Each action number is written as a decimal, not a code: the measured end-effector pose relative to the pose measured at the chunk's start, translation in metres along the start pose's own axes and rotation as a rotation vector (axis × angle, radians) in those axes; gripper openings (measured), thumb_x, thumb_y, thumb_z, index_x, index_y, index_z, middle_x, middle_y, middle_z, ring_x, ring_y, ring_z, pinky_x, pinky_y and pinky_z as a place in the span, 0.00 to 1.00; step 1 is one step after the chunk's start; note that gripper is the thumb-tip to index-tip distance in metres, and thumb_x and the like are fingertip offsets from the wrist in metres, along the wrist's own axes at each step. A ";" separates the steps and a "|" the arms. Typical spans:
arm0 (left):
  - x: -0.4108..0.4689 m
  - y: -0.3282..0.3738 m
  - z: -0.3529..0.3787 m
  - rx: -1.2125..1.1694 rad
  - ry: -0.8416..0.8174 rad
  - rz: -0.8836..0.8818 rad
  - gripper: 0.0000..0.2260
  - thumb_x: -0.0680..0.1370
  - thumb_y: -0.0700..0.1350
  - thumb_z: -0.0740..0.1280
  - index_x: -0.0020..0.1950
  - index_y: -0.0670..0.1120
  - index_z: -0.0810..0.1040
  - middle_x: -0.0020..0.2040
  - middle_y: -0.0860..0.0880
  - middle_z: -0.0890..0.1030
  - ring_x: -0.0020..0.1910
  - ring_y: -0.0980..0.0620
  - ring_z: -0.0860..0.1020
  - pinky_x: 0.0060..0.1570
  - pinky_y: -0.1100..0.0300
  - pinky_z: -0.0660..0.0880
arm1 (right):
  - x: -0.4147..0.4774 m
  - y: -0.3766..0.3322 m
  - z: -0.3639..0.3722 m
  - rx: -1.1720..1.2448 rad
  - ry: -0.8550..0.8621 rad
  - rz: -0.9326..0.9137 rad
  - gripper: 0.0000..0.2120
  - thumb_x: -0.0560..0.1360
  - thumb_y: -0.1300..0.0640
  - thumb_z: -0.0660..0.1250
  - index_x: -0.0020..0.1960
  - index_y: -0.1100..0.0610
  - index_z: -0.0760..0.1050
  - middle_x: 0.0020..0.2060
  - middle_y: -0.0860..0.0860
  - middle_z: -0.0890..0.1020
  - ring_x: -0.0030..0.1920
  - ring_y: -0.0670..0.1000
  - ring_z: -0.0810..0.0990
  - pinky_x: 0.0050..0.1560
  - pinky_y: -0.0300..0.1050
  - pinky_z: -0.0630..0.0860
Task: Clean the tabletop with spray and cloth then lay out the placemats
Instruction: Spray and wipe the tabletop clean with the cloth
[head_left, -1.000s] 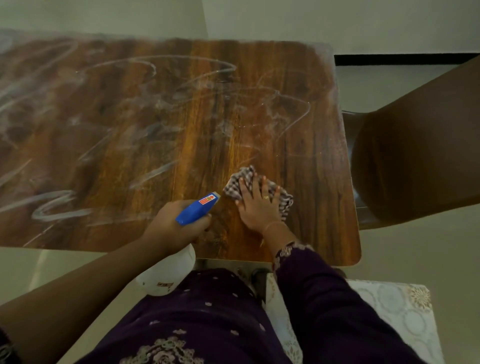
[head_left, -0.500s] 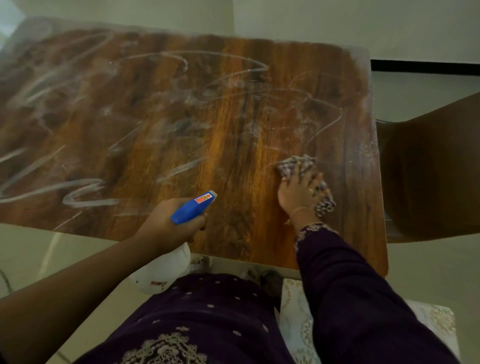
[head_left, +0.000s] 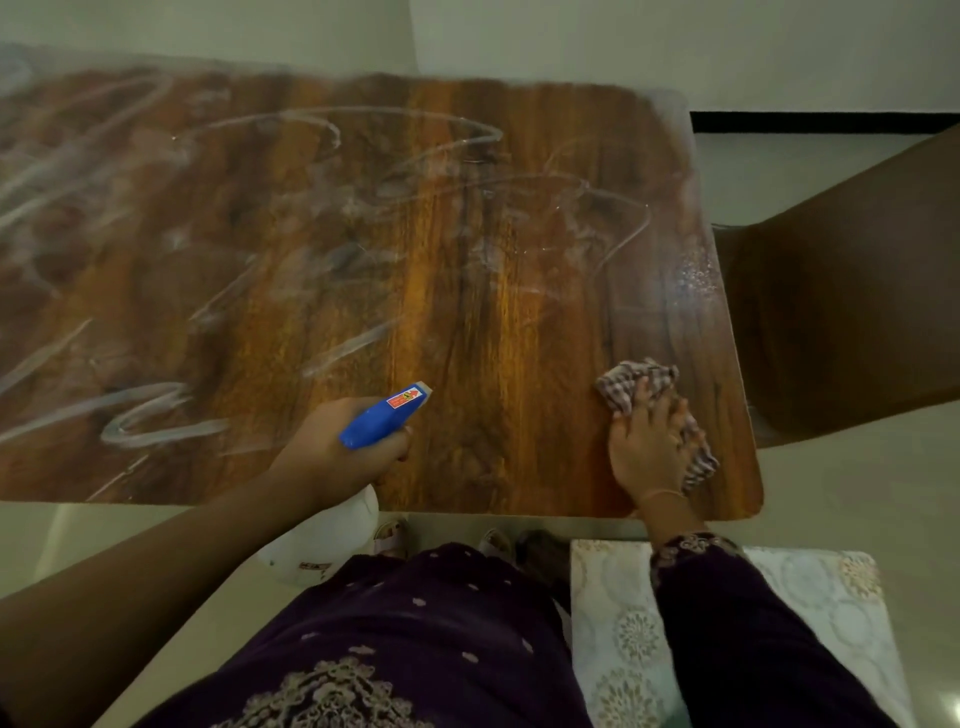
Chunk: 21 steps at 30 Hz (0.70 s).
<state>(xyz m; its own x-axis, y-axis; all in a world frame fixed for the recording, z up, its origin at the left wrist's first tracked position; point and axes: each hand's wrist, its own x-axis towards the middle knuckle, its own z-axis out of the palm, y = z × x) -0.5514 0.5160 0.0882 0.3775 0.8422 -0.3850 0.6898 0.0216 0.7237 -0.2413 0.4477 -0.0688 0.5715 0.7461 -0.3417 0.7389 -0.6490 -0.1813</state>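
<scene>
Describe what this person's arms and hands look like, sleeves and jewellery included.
The left arm is bare up to the frame edge, no sleeve showing, and the left hand wears nothing visible. The right arm is in a dark purple sleeve ending in a pale embroidered cuff. A thin bangle circles the wrist of the right hand.
</scene>
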 end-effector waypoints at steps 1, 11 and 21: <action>0.000 -0.002 -0.002 0.001 -0.003 0.003 0.11 0.73 0.48 0.65 0.37 0.42 0.78 0.27 0.56 0.78 0.26 0.57 0.75 0.29 0.65 0.71 | -0.002 0.001 0.001 0.023 -0.004 0.068 0.29 0.81 0.47 0.48 0.78 0.50 0.40 0.78 0.56 0.44 0.77 0.60 0.41 0.72 0.67 0.40; -0.006 -0.028 -0.021 0.055 -0.040 0.023 0.09 0.76 0.41 0.67 0.37 0.39 0.79 0.24 0.50 0.75 0.25 0.57 0.73 0.30 0.62 0.71 | -0.126 -0.156 0.064 -0.015 -0.079 -0.232 0.31 0.76 0.44 0.50 0.77 0.54 0.54 0.76 0.61 0.56 0.75 0.65 0.55 0.67 0.72 0.45; -0.006 -0.047 -0.041 0.060 -0.108 0.108 0.09 0.76 0.44 0.67 0.37 0.43 0.80 0.28 0.46 0.79 0.27 0.50 0.77 0.34 0.55 0.75 | -0.071 -0.045 0.033 0.102 0.026 0.256 0.31 0.81 0.46 0.49 0.78 0.51 0.38 0.77 0.59 0.41 0.76 0.61 0.40 0.72 0.69 0.42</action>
<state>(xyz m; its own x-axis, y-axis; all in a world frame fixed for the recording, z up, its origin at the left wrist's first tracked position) -0.6117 0.5317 0.0797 0.5135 0.7747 -0.3689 0.6759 -0.1004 0.7301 -0.3273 0.4189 -0.0667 0.7449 0.5585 -0.3650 0.5301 -0.8276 -0.1846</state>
